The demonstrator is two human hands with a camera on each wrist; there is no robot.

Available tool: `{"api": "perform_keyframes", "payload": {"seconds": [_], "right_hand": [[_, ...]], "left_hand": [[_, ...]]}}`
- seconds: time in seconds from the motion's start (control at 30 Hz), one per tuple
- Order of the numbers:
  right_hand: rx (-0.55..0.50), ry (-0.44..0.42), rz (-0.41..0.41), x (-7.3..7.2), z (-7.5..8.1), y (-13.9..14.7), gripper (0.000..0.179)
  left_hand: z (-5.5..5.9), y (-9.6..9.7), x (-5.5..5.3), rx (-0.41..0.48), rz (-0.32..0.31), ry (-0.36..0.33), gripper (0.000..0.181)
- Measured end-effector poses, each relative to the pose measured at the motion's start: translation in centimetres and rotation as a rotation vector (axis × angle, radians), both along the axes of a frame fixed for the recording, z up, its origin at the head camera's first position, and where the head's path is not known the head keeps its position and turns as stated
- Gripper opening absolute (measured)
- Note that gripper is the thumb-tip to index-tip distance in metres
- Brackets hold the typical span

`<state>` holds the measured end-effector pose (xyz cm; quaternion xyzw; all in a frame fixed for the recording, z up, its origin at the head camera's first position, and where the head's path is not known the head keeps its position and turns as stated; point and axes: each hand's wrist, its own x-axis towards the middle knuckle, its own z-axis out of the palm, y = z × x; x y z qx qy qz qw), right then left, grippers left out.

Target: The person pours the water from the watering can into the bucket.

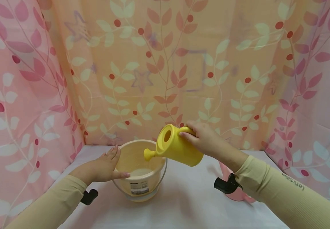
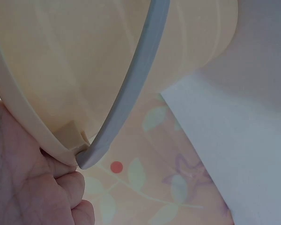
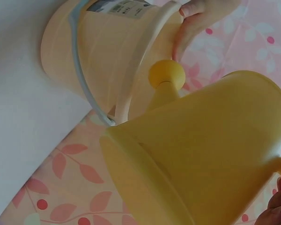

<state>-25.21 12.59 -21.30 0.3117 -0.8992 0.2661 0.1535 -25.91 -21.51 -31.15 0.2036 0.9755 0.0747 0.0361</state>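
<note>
Backdrop: leafy curtain (image 1: 165, 63). Pale worktop (image 1: 187, 200) below it.

Bucket (image 1: 134, 156) upright on the worktop, left of centre, mouth up. Left hand (image 1: 103, 167) nearer to it, lying over its left rim, thumb along the near edge; fingers look extended rather than clenched, though the left wrist view shows only palm and foreshortened fingers.

Yellow can (image 1: 179, 149) held clear of the worktop, just right of the bucket. Right hand (image 1: 202, 136) has its handle in a firm grasp, so the can lies to the left of that grip. Body's long axis slants: open top up and toward the bucket, base down to the right. Spout runs on leftward, dipping slightly.

Key relation, as I judge it: rose (image 1: 148, 155) at the spout's end against the bucket's mouth. Head view sets it inside the rim outline; height above the bottom uncertain.

Pink thing (image 1: 237, 194) on the worktop, mostly behind the right wrist and its black mount (image 1: 226, 184); shape unclear.

Bail (image 2: 133, 89) swung down outside the bucket. Label (image 1: 139, 187) on the near wall, print too small to read.

Hard to make out: any water in can or bucket; any flow from the rose. Right wrist view: right fingers mostly cut off by the frame edge.
</note>
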Motion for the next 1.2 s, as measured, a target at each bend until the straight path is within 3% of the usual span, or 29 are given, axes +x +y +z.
{"api": "perform_keyframes", "payload": {"seconds": [1.2], "right_hand": [[0.001, 0.009, 0.002, 0.09, 0.05, 0.2, 0.015]], "left_hand": [[-0.06, 0.06, 0.05, 0.0, -0.008, 0.004, 0.112]]}}
